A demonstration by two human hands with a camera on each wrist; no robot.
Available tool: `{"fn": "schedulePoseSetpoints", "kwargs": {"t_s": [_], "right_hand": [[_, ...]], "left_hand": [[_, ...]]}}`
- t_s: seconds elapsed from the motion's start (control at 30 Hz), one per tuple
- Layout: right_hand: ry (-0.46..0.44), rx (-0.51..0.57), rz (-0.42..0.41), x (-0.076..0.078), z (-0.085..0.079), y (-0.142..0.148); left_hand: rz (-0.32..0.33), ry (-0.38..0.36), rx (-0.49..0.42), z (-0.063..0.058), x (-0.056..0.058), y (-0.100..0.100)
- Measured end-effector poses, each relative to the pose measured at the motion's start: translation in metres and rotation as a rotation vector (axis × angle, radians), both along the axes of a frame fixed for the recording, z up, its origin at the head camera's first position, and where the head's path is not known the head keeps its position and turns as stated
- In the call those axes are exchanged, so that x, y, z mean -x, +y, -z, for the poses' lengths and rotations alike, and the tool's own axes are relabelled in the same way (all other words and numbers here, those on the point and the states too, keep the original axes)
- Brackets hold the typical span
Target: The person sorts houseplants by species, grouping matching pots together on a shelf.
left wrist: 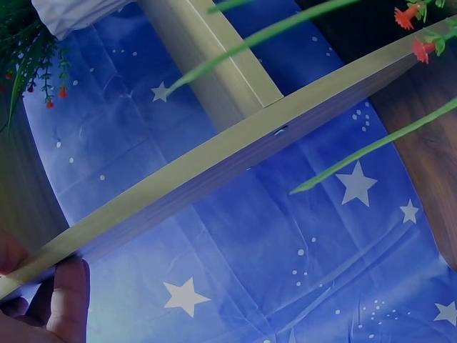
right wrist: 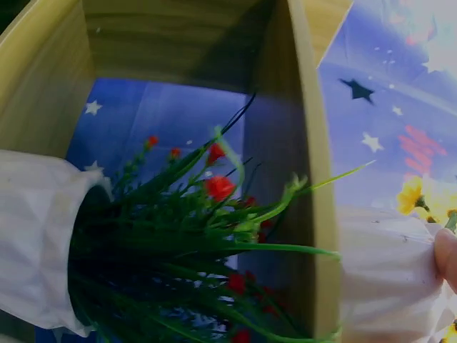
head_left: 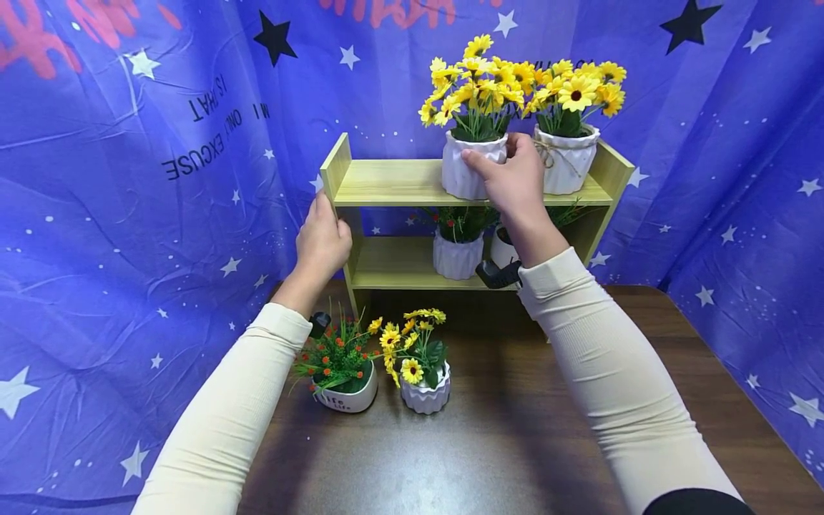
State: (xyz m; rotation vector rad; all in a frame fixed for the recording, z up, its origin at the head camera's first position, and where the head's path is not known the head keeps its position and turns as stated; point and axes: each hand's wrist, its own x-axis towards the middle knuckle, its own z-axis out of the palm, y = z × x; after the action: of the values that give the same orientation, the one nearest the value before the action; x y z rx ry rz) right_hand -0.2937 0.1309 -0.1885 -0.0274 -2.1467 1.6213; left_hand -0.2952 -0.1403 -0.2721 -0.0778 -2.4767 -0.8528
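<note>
On the top board of a two-tier wooden shelf point(head_left: 393, 182), my right hand point(head_left: 518, 179) grips a white pot of yellow flowers point(head_left: 465, 168) by its rim and side. The pot stands upright on the board, left of another white pot of yellow flowers point(head_left: 569, 168) with twine round it. My left hand point(head_left: 322, 239) holds the shelf's left side panel point(head_left: 336, 164). In the left wrist view, thumb and fingers point(left wrist: 70, 300) lie on either side of that panel's edge. The right wrist view shows only a fingertip point(right wrist: 446, 257) against the held pot.
A white pot of red-flowered grass point(head_left: 458, 256) and a partly hidden white pot point(head_left: 504, 247) occupy the lower tier. On the brown table point(head_left: 483, 443) stand a red-flowered plant in a white pot point(head_left: 350, 397) and a small yellow-flowered pot point(head_left: 426, 393). Blue star-patterned cloth point(head_left: 129, 286) hangs around.
</note>
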Motion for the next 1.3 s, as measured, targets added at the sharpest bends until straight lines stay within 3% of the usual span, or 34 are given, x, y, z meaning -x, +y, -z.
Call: {"fn": "schedulePoseSetpoints", "kwargs": {"t_s": [0.23, 0.4, 0.63, 0.8, 0.9, 1.13, 1.3], "right_hand": [[-0.057, -0.082, 0.042, 0.011, -0.003, 0.001], [-0.061, -0.091, 0.02, 0.011, -0.003, 0.002], [0.074, -0.028, -0.038, -0.013, 0.012, 0.004], [0.243, 0.035, -0.032, -0.039, 0.036, 0.006], [0.294, 0.051, -0.031, -0.051, 0.054, 0.008], [0.301, 0.083, -0.076, -0.077, 0.107, 0.01], [0.242, 0.096, -0.087, -0.094, 0.148, 0.006]], "left_hand": [[-0.01, -0.002, 0.001, 0.0, 0.0, 0.001], [-0.012, -0.006, 0.002, 0.001, -0.001, 0.0], [-0.006, 0.0, 0.0, 0.003, -0.001, 0.0], [-0.005, 0.01, 0.003, 0.002, 0.0, 0.0], [-0.007, 0.014, 0.003, 0.001, -0.001, 0.0], [-0.005, 0.015, 0.0, 0.002, -0.001, 0.0], [-0.013, 0.011, 0.002, 0.001, -0.001, 0.0]]}}
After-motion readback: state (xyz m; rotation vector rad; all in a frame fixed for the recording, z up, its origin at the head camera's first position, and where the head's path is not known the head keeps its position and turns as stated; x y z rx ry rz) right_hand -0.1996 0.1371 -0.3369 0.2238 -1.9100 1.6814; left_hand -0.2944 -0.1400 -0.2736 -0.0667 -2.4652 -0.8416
